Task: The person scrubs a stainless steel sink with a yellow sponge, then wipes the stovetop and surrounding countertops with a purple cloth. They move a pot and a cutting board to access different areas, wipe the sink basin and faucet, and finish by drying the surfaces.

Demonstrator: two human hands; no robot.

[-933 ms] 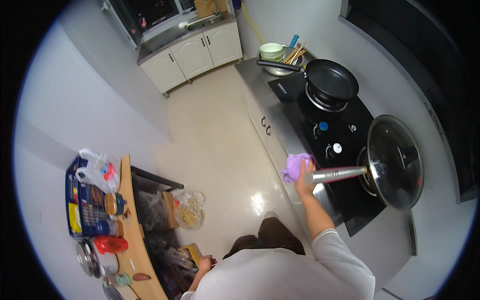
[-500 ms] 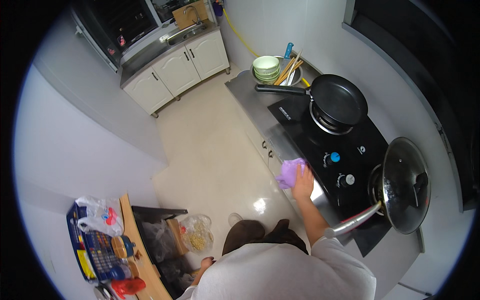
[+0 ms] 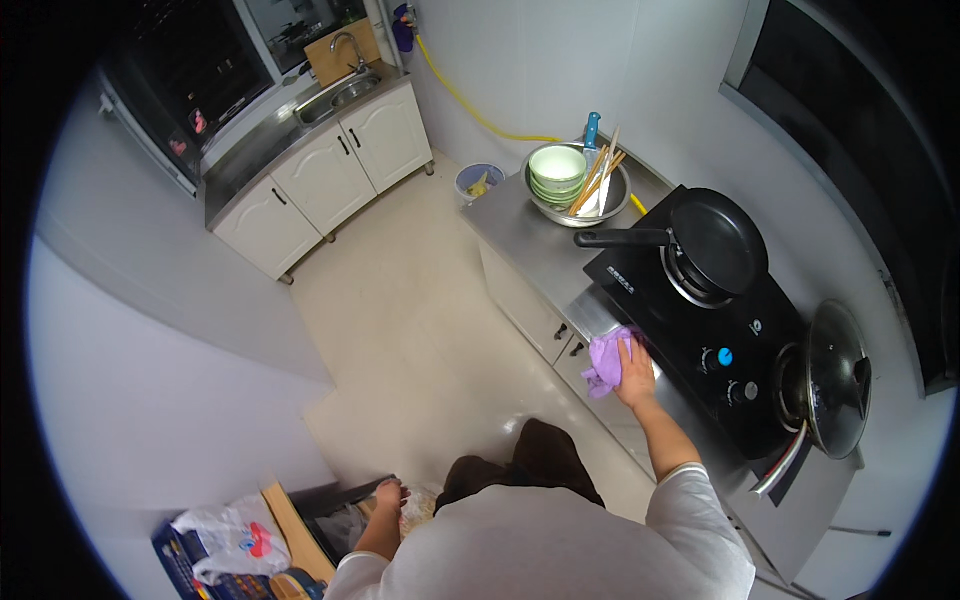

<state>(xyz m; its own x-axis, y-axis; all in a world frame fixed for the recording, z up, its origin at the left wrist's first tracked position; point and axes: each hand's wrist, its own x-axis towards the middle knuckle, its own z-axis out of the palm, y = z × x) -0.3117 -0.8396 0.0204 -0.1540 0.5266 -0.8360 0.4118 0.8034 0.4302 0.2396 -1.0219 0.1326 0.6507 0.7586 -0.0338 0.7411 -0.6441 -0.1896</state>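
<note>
My right hand (image 3: 636,376) presses a crumpled purple cloth (image 3: 605,362) onto the steel counter (image 3: 557,270) strip along the front edge of the black gas hob (image 3: 690,345). Its fingers lie over the cloth and grip it, and part of the cloth hangs past the counter's edge. Down at the left, my left hand (image 3: 391,492) is held away from my body above a plastic bag. Its fingers are curled in, and nothing shows in them.
A black frying pan (image 3: 718,245) sits on the far burner, and a lidded wok (image 3: 838,385) on the near one. Beyond them stands a metal basin (image 3: 540,205) with green bowls, chopsticks and a blue-handled knife. A bin (image 3: 480,183) is past the counter; a shelf (image 3: 300,535) is at lower left.
My view has turned, so the hob sits farther right and the bin shows. My left hand has come forward and up. My right hand stays on the cloth at the counter's front edge.
</note>
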